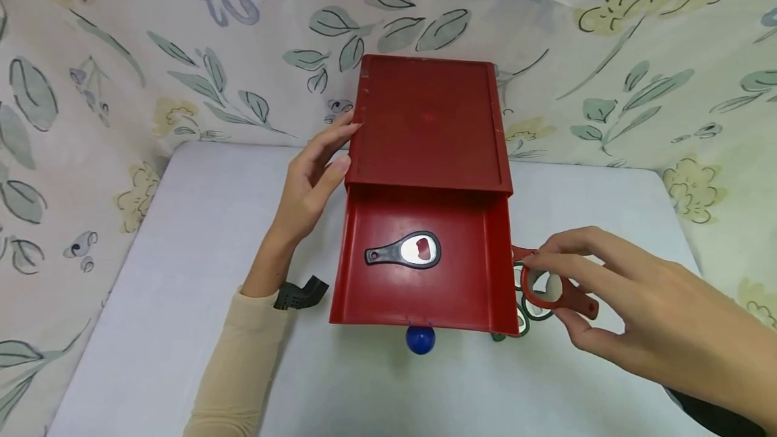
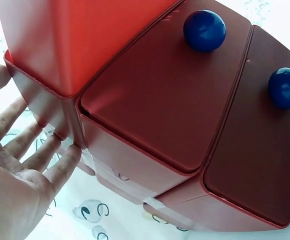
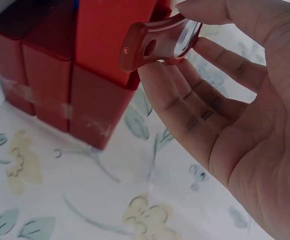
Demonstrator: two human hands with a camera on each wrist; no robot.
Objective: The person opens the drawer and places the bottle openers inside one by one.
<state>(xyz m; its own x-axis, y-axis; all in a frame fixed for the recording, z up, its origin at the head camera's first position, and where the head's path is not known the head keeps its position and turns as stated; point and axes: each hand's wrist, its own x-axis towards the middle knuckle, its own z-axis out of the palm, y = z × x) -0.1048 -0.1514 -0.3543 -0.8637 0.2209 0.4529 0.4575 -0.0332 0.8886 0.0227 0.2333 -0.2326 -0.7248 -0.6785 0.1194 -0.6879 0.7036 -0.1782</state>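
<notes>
A red drawer unit point(image 1: 429, 123) stands on the table, its top drawer point(image 1: 388, 295) pulled out. In that drawer lies a black bottle opener point(image 1: 403, 250) with a pale metal insert. My left hand point(image 1: 312, 184) touches the unit's left side; in the left wrist view its fingers point(image 2: 60, 172) are extended along the wall. My right hand point(image 1: 631, 295) pinches a red bottle opener point(image 3: 157, 42) between thumb and fingers, just outside the drawer's right wall. Below it, partly hidden, are several more items with ring-shaped ends point(image 1: 537, 307), some green.
Two lower drawers with blue knobs point(image 2: 286, 88) are shut beneath the top one. The top drawer's blue knob point(image 1: 420, 340) sticks out at the front. White tabletop point(image 1: 182, 255) surrounds the unit, and flower-patterned cloth point(image 1: 243, 73) hangs behind.
</notes>
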